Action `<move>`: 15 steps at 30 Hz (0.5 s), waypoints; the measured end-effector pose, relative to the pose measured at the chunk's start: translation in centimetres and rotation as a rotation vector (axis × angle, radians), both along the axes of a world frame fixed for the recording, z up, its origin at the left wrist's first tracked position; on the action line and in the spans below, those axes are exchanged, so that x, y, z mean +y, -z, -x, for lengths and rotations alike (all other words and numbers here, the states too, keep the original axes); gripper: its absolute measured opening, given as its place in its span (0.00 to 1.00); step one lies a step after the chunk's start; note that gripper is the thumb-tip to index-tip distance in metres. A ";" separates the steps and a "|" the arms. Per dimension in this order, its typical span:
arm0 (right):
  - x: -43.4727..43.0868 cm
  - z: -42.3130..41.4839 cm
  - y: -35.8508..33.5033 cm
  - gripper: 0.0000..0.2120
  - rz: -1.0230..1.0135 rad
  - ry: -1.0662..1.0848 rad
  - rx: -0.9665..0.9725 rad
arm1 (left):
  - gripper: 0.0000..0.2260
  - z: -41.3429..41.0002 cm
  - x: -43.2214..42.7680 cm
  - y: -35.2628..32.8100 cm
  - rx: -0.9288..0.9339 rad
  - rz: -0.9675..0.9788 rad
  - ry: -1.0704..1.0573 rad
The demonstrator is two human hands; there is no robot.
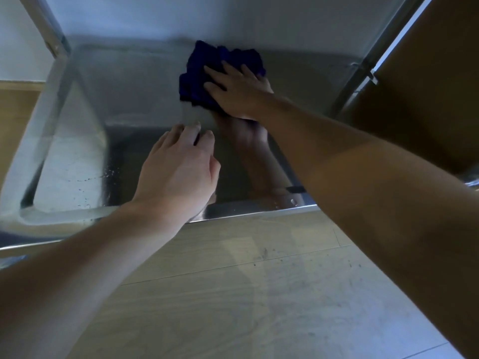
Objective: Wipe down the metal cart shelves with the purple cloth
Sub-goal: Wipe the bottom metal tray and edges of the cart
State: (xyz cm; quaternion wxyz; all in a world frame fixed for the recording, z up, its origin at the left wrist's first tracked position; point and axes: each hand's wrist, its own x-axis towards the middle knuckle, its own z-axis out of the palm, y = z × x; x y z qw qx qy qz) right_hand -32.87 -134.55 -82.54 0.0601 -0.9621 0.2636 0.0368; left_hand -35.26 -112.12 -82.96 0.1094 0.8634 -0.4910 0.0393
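Purple cloth lies bunched near the far rim of the metal cart shelf, pressed down under the flat, spread fingers of the right hand. The left hand rests on the shelf nearer, fingers loosely bent, holding nothing. Wiping looks under way; the next sweep should probably go left toward the dark specks. The rimmed shelf carries the cloth and those specks.

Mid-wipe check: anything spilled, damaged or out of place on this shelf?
Nothing damaged or askew, but small dark specks dot the shiny metal cart shelf at its left side, away from the crumpled purple cloth under the right hand. More specks lie on the pale wooden floor.
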 end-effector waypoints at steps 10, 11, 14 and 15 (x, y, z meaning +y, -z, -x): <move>-7.6 9.2 -0.1 0.28 0.048 0.222 -0.056 | 0.17 3.8 -3.5 -1.8 -0.003 -0.054 -0.020; -8.7 10.5 0.0 0.29 0.050 0.249 -0.046 | 0.18 4.6 -4.2 -1.6 0.004 -0.035 0.023; -11.5 14.4 0.2 0.32 0.056 0.341 -0.037 | 0.20 6.2 -6.1 -1.1 0.052 -0.003 0.103; -12.4 15.7 0.1 0.30 0.052 0.400 -0.041 | 0.20 6.4 -6.5 -0.9 0.065 0.000 0.117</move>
